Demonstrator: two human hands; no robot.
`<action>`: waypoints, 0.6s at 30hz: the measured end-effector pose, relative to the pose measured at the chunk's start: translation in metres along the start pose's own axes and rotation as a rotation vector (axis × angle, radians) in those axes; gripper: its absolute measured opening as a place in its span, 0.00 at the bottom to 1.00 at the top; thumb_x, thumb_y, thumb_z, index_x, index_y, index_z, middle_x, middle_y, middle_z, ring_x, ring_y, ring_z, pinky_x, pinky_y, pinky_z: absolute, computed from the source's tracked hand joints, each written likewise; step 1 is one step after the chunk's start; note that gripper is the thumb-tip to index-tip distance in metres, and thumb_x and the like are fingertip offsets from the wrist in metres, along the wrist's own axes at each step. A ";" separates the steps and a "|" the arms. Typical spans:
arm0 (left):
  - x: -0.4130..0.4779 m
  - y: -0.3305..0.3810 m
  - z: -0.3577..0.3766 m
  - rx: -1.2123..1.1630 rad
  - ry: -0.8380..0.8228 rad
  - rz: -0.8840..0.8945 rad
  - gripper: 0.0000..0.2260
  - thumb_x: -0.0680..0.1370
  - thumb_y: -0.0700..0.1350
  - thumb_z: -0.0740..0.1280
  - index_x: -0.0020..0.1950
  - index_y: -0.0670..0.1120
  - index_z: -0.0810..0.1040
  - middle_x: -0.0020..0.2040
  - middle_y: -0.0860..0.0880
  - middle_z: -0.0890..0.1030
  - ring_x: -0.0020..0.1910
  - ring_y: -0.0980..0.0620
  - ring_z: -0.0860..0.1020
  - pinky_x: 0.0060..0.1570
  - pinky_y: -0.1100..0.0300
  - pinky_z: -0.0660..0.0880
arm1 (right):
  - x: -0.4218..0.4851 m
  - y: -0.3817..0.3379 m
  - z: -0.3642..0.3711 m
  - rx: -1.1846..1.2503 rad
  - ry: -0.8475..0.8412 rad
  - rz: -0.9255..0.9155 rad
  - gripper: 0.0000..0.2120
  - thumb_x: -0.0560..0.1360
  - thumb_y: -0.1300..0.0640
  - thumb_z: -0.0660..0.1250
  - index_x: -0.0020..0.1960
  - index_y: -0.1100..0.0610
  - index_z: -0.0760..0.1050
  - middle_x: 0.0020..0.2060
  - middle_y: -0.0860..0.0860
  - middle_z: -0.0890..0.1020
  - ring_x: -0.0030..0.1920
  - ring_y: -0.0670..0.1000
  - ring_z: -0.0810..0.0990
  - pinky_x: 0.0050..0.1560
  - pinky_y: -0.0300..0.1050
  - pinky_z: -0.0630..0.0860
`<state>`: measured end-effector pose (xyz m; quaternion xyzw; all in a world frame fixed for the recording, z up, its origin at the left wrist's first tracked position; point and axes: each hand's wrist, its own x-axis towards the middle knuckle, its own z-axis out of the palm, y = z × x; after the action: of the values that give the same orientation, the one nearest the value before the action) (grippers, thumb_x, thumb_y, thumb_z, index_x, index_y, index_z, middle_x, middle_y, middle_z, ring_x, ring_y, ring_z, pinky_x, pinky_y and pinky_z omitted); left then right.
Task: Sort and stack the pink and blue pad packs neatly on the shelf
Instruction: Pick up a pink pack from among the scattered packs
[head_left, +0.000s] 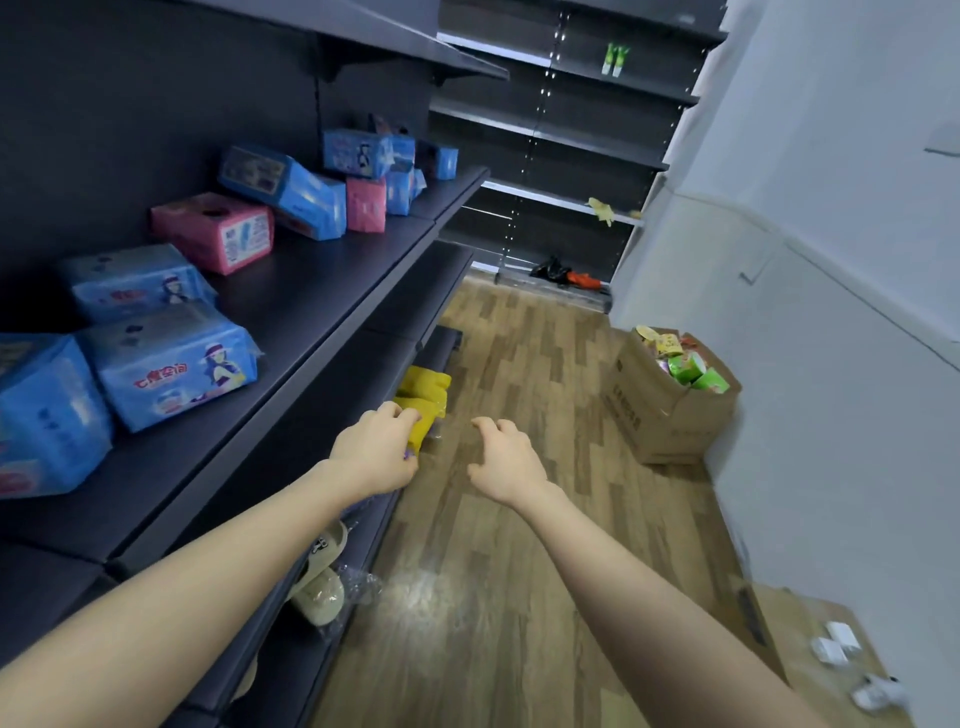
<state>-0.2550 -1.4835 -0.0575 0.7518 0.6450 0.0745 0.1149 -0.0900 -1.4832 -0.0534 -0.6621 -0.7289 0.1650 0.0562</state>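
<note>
Glossy plastic pad packs — matt dark shelf.

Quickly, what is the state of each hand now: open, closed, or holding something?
Left hand: fingers curled by the yellow packs; a grip cannot be told.
Right hand: open, fingers loosely curled, holding nothing.

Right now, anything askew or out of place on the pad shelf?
Yes. On the shelf, blue and pink packs lie mixed; one blue pack sits tilted against its neighbours, and the pink pack beside it lies skewed.
</note>
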 end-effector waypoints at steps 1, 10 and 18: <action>0.005 0.001 0.001 0.002 -0.004 0.004 0.22 0.76 0.47 0.62 0.70 0.47 0.65 0.66 0.45 0.67 0.63 0.42 0.70 0.56 0.47 0.74 | 0.003 0.004 -0.002 -0.002 -0.005 0.009 0.27 0.74 0.58 0.62 0.72 0.55 0.61 0.66 0.59 0.67 0.66 0.63 0.66 0.65 0.53 0.67; 0.066 0.011 0.002 0.022 -0.018 -0.005 0.23 0.76 0.48 0.63 0.70 0.48 0.64 0.67 0.45 0.67 0.62 0.43 0.70 0.55 0.48 0.74 | 0.057 0.032 -0.018 0.001 -0.011 0.008 0.26 0.75 0.58 0.62 0.72 0.55 0.60 0.67 0.59 0.66 0.67 0.62 0.65 0.66 0.54 0.67; 0.139 0.031 -0.012 0.059 0.016 -0.028 0.21 0.76 0.48 0.63 0.68 0.47 0.66 0.66 0.46 0.68 0.61 0.44 0.71 0.53 0.49 0.74 | 0.130 0.057 -0.050 -0.025 -0.003 -0.038 0.27 0.76 0.57 0.62 0.72 0.56 0.59 0.67 0.59 0.65 0.66 0.62 0.65 0.65 0.54 0.68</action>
<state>-0.2069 -1.3497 -0.0425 0.7452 0.6582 0.0599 0.0888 -0.0364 -1.3429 -0.0416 -0.6486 -0.7433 0.1560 0.0498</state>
